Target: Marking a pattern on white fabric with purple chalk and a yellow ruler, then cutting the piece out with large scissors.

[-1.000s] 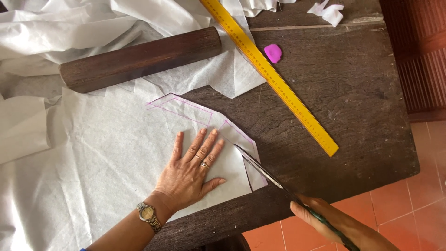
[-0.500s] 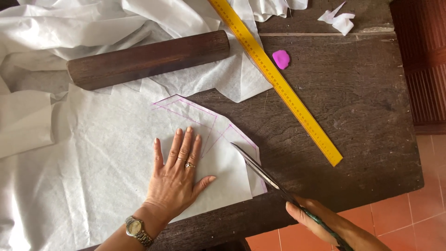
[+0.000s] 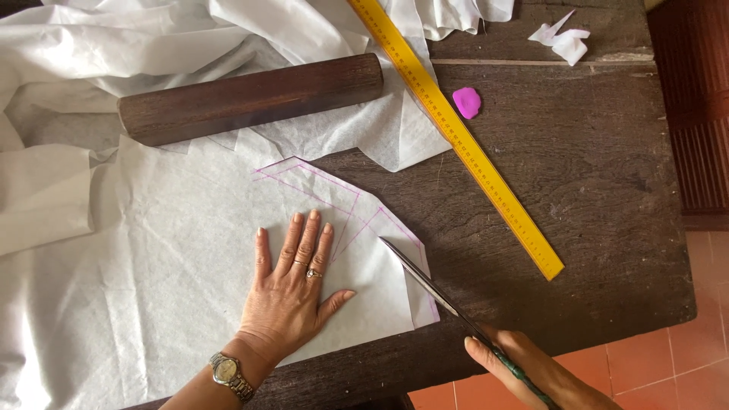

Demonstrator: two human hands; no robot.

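Observation:
My left hand [image 3: 292, 296] lies flat, fingers spread, on white fabric [image 3: 152, 258] marked with pink chalk lines. It wears a ring and a wristwatch. My right hand [image 3: 531, 372] at the bottom edge grips the handles of long scissors [image 3: 429, 285]. Their blades point up-left and reach into the fabric's right edge, along a pink line [image 3: 395, 228]. The blades look nearly closed.
A dark wooden roller [image 3: 250, 97] rests on the fabric at the back. A long yellow ruler [image 3: 456, 133] runs diagonally across the dark wooden table [image 3: 577, 190]. A pink chalk piece [image 3: 466, 102] and white fabric scraps [image 3: 563, 38] lie beyond it. Orange floor tiles [image 3: 661, 364] show at lower right.
My left hand has shifted slightly left and down on the fabric. The scissors have advanced a little further into the fabric edge. The view has drifted slightly.

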